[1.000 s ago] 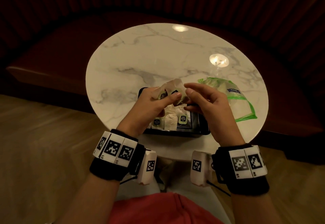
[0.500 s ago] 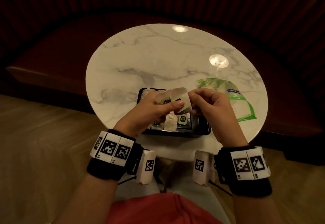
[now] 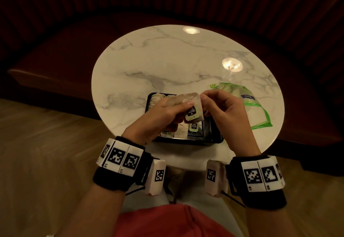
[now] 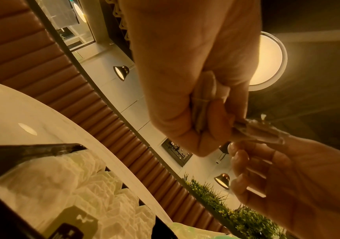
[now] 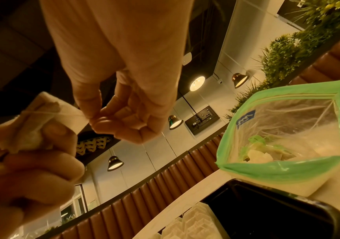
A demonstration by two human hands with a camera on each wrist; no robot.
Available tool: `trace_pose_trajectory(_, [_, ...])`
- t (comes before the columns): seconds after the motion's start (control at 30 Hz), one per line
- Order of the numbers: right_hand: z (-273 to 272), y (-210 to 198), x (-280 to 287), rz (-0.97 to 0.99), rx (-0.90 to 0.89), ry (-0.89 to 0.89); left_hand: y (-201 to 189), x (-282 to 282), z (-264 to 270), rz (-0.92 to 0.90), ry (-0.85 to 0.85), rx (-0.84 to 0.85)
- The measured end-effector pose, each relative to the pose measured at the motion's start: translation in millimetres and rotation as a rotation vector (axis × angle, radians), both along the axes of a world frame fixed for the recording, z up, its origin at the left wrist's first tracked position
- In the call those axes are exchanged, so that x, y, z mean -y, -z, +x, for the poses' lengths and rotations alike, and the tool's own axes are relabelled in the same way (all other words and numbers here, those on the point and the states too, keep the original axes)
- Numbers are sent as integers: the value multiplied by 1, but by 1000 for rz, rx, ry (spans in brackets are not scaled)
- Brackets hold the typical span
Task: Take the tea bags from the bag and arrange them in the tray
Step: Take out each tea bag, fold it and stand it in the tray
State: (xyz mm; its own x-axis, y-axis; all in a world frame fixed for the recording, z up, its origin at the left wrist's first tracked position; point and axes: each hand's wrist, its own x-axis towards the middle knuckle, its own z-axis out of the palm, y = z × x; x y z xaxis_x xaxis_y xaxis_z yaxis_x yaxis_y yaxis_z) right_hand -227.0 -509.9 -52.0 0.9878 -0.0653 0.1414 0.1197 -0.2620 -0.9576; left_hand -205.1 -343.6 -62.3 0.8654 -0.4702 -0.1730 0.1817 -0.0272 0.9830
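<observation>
Both hands hover above the black tray point(image 3: 186, 141). My left hand point(image 3: 186, 106) grips a small bunch of white tea bags point(image 3: 184, 98), their dark-and-green tag point(image 3: 191, 113) hanging below. My right hand point(image 3: 203, 100) pinches the right edge of one tea bag of the bunch. The left wrist view has the left hand point(image 4: 201, 126) curled round the tea bags point(image 4: 210, 87). In the right wrist view the right hand point(image 5: 95, 119) pinches the tea bag point(image 5: 62, 111). Several tea bags point(image 4: 83, 186) lie in the tray. The green-edged clear bag point(image 3: 256, 110) lies open to the right, more tea bags point(image 5: 263, 155) inside.
The tray sits at the near edge of a round marble table point(image 3: 167, 60). A dark padded bench point(image 3: 55, 65) curves round the table's far side. Wooden floor point(image 3: 37, 162) shows to the left. My lap is just below the table's edge.
The bunch of tea bags has turned, so its tag now hangs facing me. My right fingers have closed on the bunch's right edge. Both hands stay over the tray.
</observation>
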Motion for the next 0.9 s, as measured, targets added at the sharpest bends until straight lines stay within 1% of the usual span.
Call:
trace_pose_trajectory(0.27, [-2, -3, 2, 0, 24, -6, -6, 2, -1, -1, -66, 23])
trace_pose_trajectory(0.37, [-3, -4, 5, -7, 40, -9, -4, 1, -1, 32, -12, 36])
trace_pose_trajectory(0.5, [-3, -3, 5, -28, 56, -11, -1, -1, -1, 31, 32, 44])
trace_pose_trajectory(0.7, [-2, -2, 4, -58, 98, -2, 0, -2, 0, 54, 31, 71])
trace_pose_trajectory(0.8, [-2, -2, 4, -64, 101, -60, -4, -2, -2, 28, 83, 63])
trace_pose_trajectory(0.9, [-3, -5, 4, 3, 47, -120, -6, -3, -4, 2, 81, 74])
